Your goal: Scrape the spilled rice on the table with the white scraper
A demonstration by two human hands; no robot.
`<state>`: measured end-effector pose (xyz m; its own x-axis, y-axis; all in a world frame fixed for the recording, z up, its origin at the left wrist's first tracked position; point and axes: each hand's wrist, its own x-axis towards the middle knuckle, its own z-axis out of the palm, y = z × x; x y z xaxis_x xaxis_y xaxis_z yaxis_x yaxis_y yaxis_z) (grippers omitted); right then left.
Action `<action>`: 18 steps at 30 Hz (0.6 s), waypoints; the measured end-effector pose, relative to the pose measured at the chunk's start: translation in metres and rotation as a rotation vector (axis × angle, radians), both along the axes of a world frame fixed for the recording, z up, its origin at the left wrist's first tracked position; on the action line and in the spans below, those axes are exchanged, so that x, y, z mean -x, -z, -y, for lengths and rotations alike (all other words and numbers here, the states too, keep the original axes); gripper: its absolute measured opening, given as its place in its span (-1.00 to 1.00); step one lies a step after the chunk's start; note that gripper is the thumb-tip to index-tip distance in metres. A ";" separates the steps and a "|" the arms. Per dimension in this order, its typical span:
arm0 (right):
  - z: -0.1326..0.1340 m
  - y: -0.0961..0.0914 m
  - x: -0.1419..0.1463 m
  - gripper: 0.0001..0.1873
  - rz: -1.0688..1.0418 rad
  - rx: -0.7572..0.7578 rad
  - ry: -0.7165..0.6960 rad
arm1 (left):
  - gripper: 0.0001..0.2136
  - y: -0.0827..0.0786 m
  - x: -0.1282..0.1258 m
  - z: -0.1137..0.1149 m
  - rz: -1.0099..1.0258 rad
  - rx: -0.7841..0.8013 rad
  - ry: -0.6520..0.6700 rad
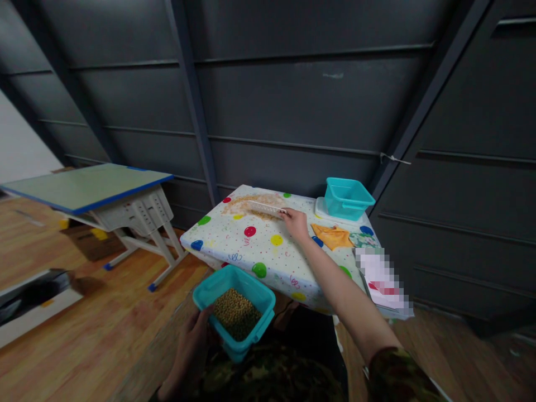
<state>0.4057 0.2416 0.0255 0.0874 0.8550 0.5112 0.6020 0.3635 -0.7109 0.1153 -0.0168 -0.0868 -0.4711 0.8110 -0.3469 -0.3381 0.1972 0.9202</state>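
My left hand (192, 334) grips the near left rim of a teal plastic container (264, 304), held low in front of the table's near edge. Inside lie tan, round soybean-like beans (234, 306), with darker green ones nearer me. Over the table, my right hand (295, 222) is closed on the right end of a thin white strip with small holes (263, 208); its exact kind is unclear. The strip stands on edge against a spread of fine tan grains (240, 204) on the tablecloth (226, 245), which has a balloon print.
A second teal container (349, 195) stands on a white lid at the table's back right. Nearer are an orange cloth (332, 237) and papers (381, 276), partly blurred out. A green-topped desk (84, 184) stands left. A dark panelled wall (288, 100) rises behind.
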 end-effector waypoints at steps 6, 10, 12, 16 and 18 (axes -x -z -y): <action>0.006 0.001 0.005 -0.72 0.052 -0.037 -0.032 | -0.62 0.002 0.002 0.001 0.011 0.023 0.019; 0.008 0.001 0.013 -0.69 0.084 -0.044 -0.044 | -0.65 0.005 0.001 0.000 0.064 0.024 0.001; 0.009 0.001 0.016 -0.67 0.113 -0.038 -0.069 | -0.64 0.007 0.002 -0.001 0.042 -0.001 0.024; 0.012 0.002 0.019 -0.65 0.144 -0.045 -0.115 | -0.54 0.006 0.003 -0.003 0.032 -0.031 0.023; 0.013 0.002 0.020 -0.65 0.136 -0.055 -0.120 | -0.59 0.003 0.003 -0.003 0.046 -0.027 0.013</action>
